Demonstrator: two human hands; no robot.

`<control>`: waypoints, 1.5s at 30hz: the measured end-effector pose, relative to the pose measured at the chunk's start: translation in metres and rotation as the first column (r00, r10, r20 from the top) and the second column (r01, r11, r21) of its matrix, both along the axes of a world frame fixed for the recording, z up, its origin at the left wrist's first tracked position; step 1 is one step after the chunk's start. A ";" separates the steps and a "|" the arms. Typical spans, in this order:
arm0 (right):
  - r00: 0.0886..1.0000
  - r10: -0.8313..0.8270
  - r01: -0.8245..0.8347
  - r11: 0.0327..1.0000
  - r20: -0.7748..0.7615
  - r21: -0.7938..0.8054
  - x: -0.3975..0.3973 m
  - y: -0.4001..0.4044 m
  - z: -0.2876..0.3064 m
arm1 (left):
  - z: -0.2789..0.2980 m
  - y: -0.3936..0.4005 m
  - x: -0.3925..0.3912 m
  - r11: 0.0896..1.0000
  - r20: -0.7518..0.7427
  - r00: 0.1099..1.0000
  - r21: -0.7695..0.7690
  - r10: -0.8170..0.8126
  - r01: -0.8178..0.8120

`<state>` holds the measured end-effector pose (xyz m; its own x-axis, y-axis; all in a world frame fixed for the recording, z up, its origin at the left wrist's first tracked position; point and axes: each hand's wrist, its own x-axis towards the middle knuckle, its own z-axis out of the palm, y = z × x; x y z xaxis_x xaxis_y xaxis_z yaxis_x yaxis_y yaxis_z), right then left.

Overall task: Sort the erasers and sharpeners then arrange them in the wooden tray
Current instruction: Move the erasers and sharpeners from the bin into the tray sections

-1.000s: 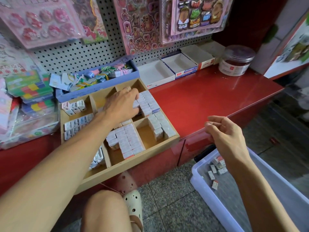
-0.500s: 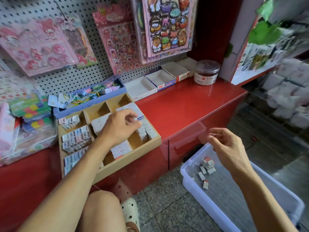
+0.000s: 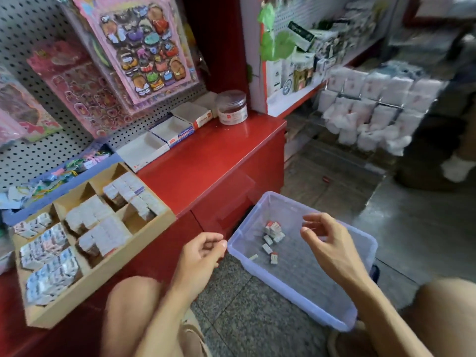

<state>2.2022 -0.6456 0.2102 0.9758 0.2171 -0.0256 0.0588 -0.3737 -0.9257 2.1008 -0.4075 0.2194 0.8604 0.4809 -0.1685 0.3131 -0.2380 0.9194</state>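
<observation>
1. The left hand (image 3: 203, 249) hangs at lower centre of the frame, between the red surface (image 3: 206, 161) and the bin (image 3: 365, 243). Its grip is loosely curled, thumb near the forefinger, and it has hold of nothing that can be seen.
2. The right hand (image 3: 325, 243) is over the bin, right of centre. Its fingers are spread and slightly bent, grip relaxed, with nothing in it.
3. The tray (image 3: 108, 269) sits at lower left on the red surface, its near edge overhanging the front.
4. The tray's compartments are mostly filled with rows of small white packs (image 3: 103, 235); blur makes it impossible to tell erasers from sharpeners there. The two back compartments look only partly filled.
5. In the bin, on the floor at lower centre-right, lie a few loose pieces (image 3: 273, 234), white with red ends, clustered near its far left corner, below and between the two hands.
6. Behind the tray, a blue box (image 3: 77, 173) holds mixed colourful items.
7. Further along the surface toward upper centre stand open white boxes (image 3: 144, 150) and a clear jar (image 3: 231, 106).
8. Sticker sheets (image 3: 144, 47) hang on the pegboard at upper left.
9. Bare knees show at the bottom edge on both sides.
</observation>
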 end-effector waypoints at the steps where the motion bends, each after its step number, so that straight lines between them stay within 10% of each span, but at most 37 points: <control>1: 1.000 -0.011 0.011 1.000 -0.014 -0.015 -0.002 -0.010 -0.008 | -0.007 -0.009 0.003 1.000 -0.012 1.000 -0.008 -0.015 0.015; 14: 0.947 -0.154 0.109 0.980 -0.284 -0.167 0.015 -0.050 -0.113 | -0.147 -0.042 0.099 0.924 -0.256 0.936 0.232 -0.242 0.303; 24: 0.851 -0.183 0.041 0.958 -0.492 -0.285 0.082 0.019 -0.252 | -0.259 0.018 0.143 0.498 -0.480 0.825 0.659 -0.298 0.563; 30: 0.785 -0.196 0.018 0.955 -0.587 -0.295 0.133 0.072 -0.344 | -0.272 0.020 0.141 0.488 -0.336 0.876 0.733 -0.345 0.474; 38: 0.538 -0.468 0.542 0.829 -0.700 -0.137 0.204 0.146 -0.399 | -0.275 0.023 0.141 0.444 -0.328 0.861 0.753 -0.388 0.487; 45: 0.540 -0.420 0.496 0.859 -0.730 -0.127 0.215 0.151 -0.411 | -0.272 0.022 0.143 0.437 -0.367 0.848 0.736 -0.383 0.517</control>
